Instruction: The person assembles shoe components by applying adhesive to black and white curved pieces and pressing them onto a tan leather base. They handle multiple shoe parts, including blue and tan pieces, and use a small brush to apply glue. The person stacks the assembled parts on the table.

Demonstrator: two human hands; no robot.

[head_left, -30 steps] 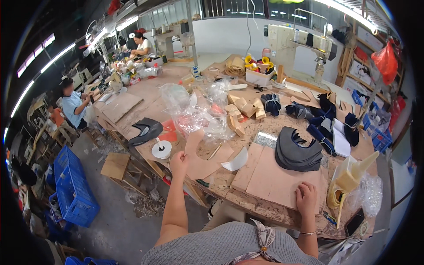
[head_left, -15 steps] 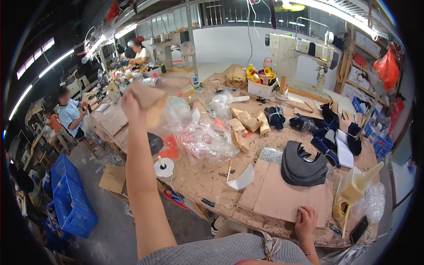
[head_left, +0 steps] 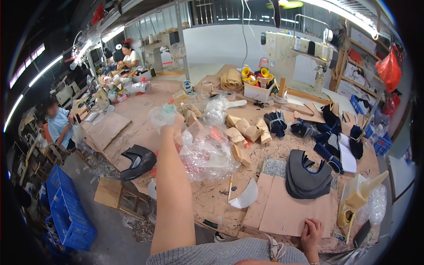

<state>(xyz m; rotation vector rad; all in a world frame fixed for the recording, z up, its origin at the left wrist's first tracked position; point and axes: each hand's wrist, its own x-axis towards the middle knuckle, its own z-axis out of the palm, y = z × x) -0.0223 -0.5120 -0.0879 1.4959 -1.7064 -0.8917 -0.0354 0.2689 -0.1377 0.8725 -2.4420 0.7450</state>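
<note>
My left hand (head_left: 171, 125) reaches out over the table to the heap of clear plastic. Its fingers are partly hidden and appear closed on a clear plastic bag (head_left: 160, 115). More crumpled clear plastic (head_left: 205, 154) lies just right of that forearm. Resting with loosely bent fingers, my right hand (head_left: 312, 233) touches the near edge of a pinkish-brown board (head_left: 282, 212) and holds nothing. On this board's far side is a stack of dark grey curved pieces (head_left: 308, 176). A white curved piece (head_left: 245, 194) lies left of the board.
Tan bundled pieces (head_left: 247, 128) and dark blue tied bundles (head_left: 276, 123) lie mid-table. A glue pot (head_left: 351, 203) stands at the right. Black curved pieces (head_left: 138, 162) sit at the left edge, above a wooden stool (head_left: 110, 192) and blue crate (head_left: 70, 212). Two people work farther left.
My left hand has moved right and down to the plastic heap; the blurred tan piece it held no longer shows in it. The right hand stays on the board. The view has shifted slightly.
</note>
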